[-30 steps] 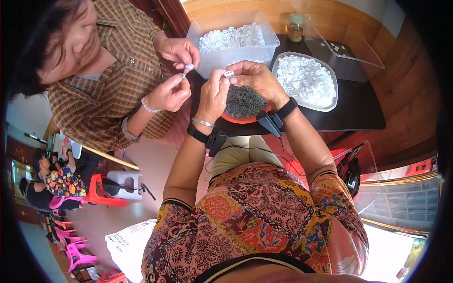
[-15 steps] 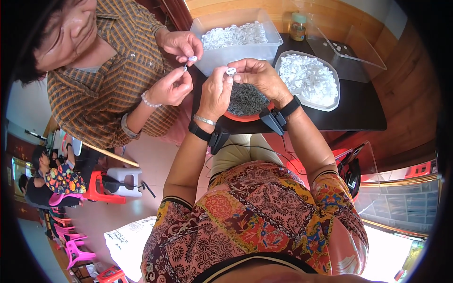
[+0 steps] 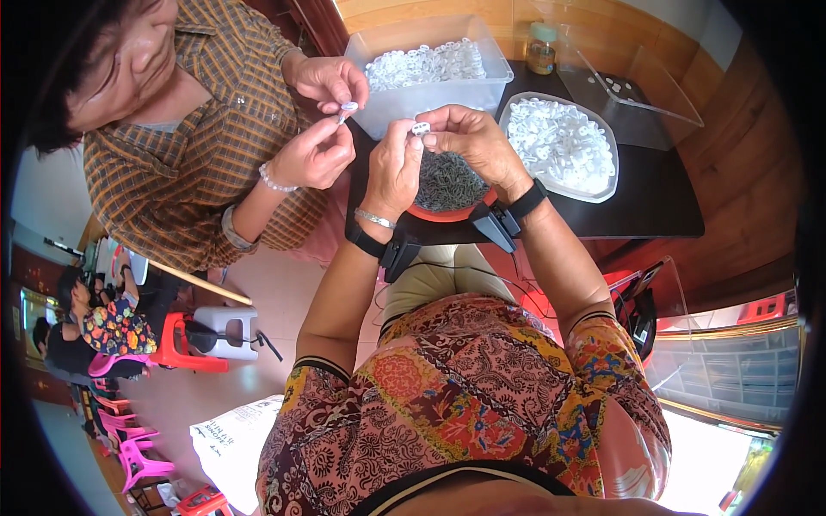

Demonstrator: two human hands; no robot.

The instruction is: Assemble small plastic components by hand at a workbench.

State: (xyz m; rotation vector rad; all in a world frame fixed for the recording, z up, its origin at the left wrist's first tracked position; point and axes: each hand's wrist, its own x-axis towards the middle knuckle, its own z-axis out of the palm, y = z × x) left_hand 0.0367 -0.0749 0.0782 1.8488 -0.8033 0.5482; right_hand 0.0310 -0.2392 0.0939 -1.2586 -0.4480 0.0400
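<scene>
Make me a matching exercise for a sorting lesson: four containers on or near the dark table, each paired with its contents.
Things:
1. clear rectangular tub
2. shallow grey tray
3. red bowl
4. small jar

Contents:
A. dark thin metal pieces
B. amber contents under a pale lid
C. white rings, right of the hands
D. white rings, deep pile at the table's far edge

Pairs: 1-D, 2-C, 3-A, 4-B

Only one view here: a fisheye cam sat on the person's head, looking steeply down past their patterned shirt at the hands (image 3: 439,159), pretty close. It took in the dark surface (image 3: 654,202) ahead; edges bent and blacked out toward the rim.
</scene>
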